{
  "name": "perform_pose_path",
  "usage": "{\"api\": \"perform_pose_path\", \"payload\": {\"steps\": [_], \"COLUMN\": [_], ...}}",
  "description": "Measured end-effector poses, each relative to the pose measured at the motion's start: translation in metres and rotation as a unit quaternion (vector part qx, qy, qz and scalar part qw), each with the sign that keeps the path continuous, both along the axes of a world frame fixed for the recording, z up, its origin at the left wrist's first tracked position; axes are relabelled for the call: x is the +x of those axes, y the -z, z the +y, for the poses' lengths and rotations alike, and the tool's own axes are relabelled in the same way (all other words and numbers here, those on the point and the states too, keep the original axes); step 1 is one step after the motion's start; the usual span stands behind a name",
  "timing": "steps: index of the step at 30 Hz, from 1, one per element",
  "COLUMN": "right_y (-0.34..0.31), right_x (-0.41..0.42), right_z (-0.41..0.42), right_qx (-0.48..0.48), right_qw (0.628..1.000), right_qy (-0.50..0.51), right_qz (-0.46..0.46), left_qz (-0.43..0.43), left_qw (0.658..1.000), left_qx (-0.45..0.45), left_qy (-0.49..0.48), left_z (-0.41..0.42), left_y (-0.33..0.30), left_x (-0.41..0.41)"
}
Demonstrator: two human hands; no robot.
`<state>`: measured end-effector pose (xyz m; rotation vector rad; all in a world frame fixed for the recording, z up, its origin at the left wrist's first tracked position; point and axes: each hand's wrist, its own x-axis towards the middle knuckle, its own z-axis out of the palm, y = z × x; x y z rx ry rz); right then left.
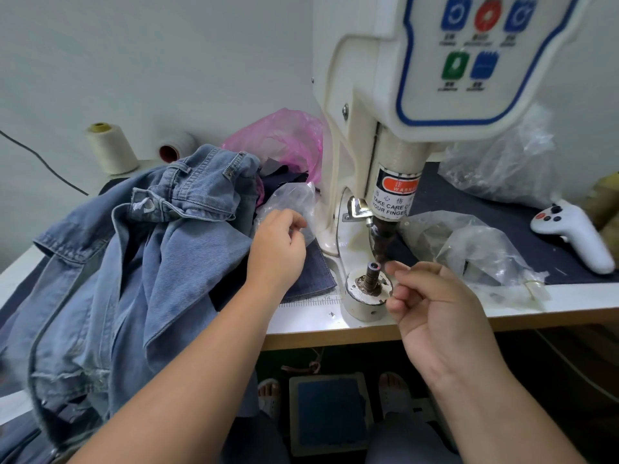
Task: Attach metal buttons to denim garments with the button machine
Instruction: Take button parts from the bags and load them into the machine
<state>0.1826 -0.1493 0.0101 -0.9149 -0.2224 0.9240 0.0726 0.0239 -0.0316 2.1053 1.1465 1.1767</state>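
Observation:
The cream button machine (361,105) stands at the table's middle, its ram above a metal lower die post (372,275). A pile of light blue denim garments (127,262) lies to the left, hanging over the table edge. My left hand (277,244) rests curled at the pile's right edge, beside a clear plastic bag (294,199); whether it grips anything is hidden. My right hand (432,306) hovers just right of the die post, fingertips pinched together close to it; any button between them is too small to see.
A pink plastic bag (284,139) and two thread cones (110,149) sit at the back left. Crumpled clear bags (475,249) and a white controller (576,232) lie to the right. A foot pedal (330,413) sits under the table between two feet.

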Motion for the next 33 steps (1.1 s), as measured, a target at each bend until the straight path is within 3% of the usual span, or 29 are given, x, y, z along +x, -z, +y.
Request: {"api": "perform_pose_path", "payload": {"steps": [6,9,11,15,18,21,24,27,33], "right_y": [0.005,0.007,0.009,0.018,0.022,0.026,0.023,0.018,0.014], "right_x": [0.000,-0.004,-0.009,-0.017,-0.021,-0.024,-0.026,-0.025,-0.027], "right_z": [-0.014,-0.019,-0.020,-0.023,-0.023,-0.022,-0.021,-0.024,-0.019], "right_qx": [-0.014,-0.012,-0.014,-0.030,-0.039,-0.049,-0.056,-0.065,-0.070], "right_qw": [0.996,0.994,0.992,0.988,0.984,0.979,0.971,0.963,0.950], "right_qy": [-0.003,-0.011,-0.020,-0.043,-0.056,-0.067,-0.076,-0.088,-0.103], "right_qz": [-0.089,-0.110,-0.125,-0.145,-0.162,-0.184,-0.218,-0.247,-0.288], "left_qz": [0.024,0.059,0.138,0.334,0.332,0.339,0.289,0.181,-0.025], "left_qw": [0.996,0.991,0.977,0.905,0.899,0.896,0.916,0.945,0.968], "left_qx": [0.071,0.122,0.126,-0.025,-0.108,-0.091,-0.045,0.004,0.086], "left_qy": [0.050,-0.014,-0.106,-0.262,-0.265,-0.271,-0.275,-0.271,-0.235], "left_z": [-0.013,0.001,0.022,0.058,0.069,0.073,0.074,0.061,0.007], "left_y": [-0.028,-0.057,-0.074,-0.086,-0.074,-0.065,-0.066,-0.073,-0.116], "left_x": [-0.013,-0.036,-0.056,-0.087,-0.092,-0.089,-0.088,-0.099,-0.146]}}
